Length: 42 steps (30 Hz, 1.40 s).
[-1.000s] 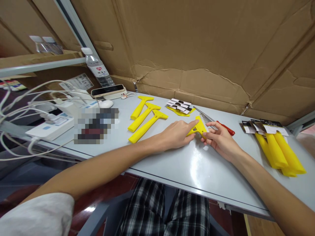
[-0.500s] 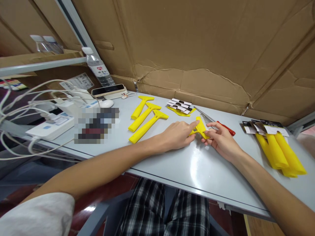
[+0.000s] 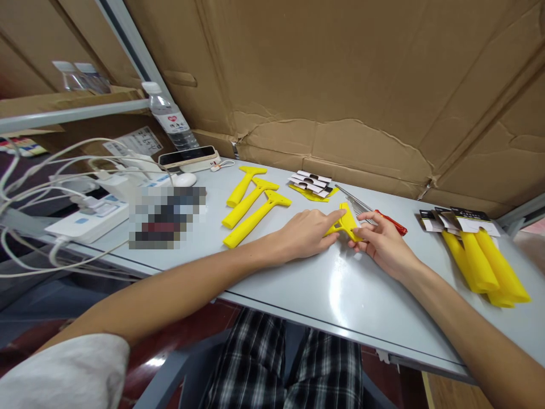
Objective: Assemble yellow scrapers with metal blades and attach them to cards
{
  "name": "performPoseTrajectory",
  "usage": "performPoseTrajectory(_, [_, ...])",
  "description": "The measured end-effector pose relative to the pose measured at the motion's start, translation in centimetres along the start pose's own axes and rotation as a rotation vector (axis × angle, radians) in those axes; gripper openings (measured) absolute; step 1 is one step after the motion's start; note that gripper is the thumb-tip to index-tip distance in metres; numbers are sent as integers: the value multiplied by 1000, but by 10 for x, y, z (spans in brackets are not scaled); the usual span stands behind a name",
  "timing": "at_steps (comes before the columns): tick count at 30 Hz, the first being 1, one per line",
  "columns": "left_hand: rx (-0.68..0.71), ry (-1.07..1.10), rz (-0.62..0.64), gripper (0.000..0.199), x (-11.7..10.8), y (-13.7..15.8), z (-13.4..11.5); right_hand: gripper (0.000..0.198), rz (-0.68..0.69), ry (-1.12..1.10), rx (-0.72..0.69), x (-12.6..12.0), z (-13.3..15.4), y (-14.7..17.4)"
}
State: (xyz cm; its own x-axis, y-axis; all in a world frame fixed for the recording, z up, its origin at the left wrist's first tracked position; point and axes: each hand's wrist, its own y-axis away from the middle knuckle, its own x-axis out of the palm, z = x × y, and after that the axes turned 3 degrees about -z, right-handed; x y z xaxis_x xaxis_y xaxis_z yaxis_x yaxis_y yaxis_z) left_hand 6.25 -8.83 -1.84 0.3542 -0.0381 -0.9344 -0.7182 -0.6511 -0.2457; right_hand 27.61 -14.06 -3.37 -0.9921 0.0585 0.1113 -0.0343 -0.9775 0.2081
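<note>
A yellow T-shaped scraper (image 3: 348, 219) is held between both hands, low over the table, its wide head turned to the right. My left hand (image 3: 309, 232) is closed around its handle, which is mostly hidden by the fingers. With thumb and fingers closed, my right hand (image 3: 382, 241) grips the edge of the head. Something pale and thin shows along that edge, too small to make out. Just beyond the right hand lie a red-handled tool (image 3: 390, 222) and a pair of metal tweezers (image 3: 349, 195), partly covered.
Several yellow scrapers (image 3: 251, 218) lie left of my hands. Small folded cards (image 3: 313, 183) are stacked on yellow pieces at the back. Carded yellow scrapers (image 3: 481, 258) lie at the right. A phone (image 3: 187, 157), a water bottle (image 3: 172, 119) and a cabled power strip (image 3: 91, 218) occupy the left side.
Both hands stay almost in place on the scraper. Its head has tilted or shifted very slightly; nothing else has visibly moved.
</note>
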Motion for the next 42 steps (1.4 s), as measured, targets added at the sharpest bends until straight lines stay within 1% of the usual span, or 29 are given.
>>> performPoseTrajectory(5, [-28,-17,27,56,-2,1,-2,67,0,5,11,2,0,0])
performPoseTrajectory(10, [-36,-33,28,56,-3,1,-2,68,1,8,14,1,0,0])
performPoseTrajectory(14, [-39,-47,16,58,-1,1,-1,68,-18,11,42,2,1,-1])
performPoseTrajectory(16, [-43,-30,-2,59,-1,0,1,65,-39,14,52,1,2,-2])
performPoseTrajectory(18, [-54,34,-20,61,-4,0,3,63,-69,8,39,0,5,-3])
performPoseTrajectory(20, [-87,168,-26,61,-8,-3,5,62,-97,5,8,-2,9,-3])
performPoseTrajectory(21, [-118,269,-11,61,-10,-4,7,62,-111,11,-9,-3,11,-4])
performPoseTrajectory(23, [-205,543,68,62,-13,-8,11,62,-140,43,-43,-6,14,-5])
performPoseTrajectory(25, [-287,877,187,57,-12,-12,14,61,-173,116,-97,-10,16,-6])
performPoseTrajectory(27, [-347,1192,271,42,-8,-15,17,56,-210,265,-188,-15,15,-8])
performPoseTrajectory(29, [-405,1436,306,27,-2,-17,20,46,-246,509,-327,-20,11,-10])
performPoseTrajectory(30, [-433,1524,318,25,1,-17,21,40,-255,647,-401,-23,9,-11])
performPoseTrajectory(32, [-473,1633,342,26,6,-18,23,33,-251,879,-525,-26,4,-12])
performPoseTrajectory(34, [-484,1680,361,27,10,-19,25,33,-229,990,-578,-28,1,-12])
performPoseTrajectory(38, [-464,1700,338,24,12,-20,26,37,-220,956,-579,-27,-1,-12])
performPoseTrajectory(42, [-450,1673,308,25,11,-20,24,33,-266,914,-579,-24,1,-12])
